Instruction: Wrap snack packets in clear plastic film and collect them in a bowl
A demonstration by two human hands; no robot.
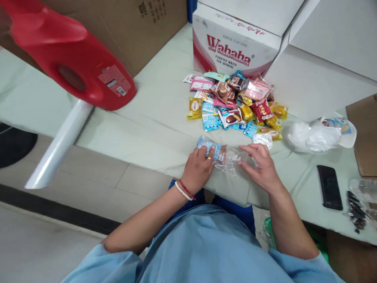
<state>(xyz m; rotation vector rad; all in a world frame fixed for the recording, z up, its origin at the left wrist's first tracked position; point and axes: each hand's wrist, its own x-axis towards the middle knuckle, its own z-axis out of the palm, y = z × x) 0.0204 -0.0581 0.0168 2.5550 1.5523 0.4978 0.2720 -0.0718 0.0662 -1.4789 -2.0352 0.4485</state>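
A clear plastic bag (234, 156) lies flat near the table's front edge, with a blue snack packet (216, 150) and a brown packet (224, 154) inside it. Over the bag's left end my left hand (198, 167) is closed, its fingers curled on the blue packet. My right hand (260, 167) is at the bag's loose right end. Its thumb and index finger are apart around the film; whether they touch it I cannot tell. Just beyond both hands lies a heap of wrapped snacks (232, 118) in several colours.
Behind the heap stands a Wahaha carton (235, 43), with white boxes (321, 74) to its right. A red jug (97, 70) and a film roll (61, 141) are at left. On the right lie bunched clear bags (313, 135), a black phone (330, 186) and small dark pieces (356, 210).
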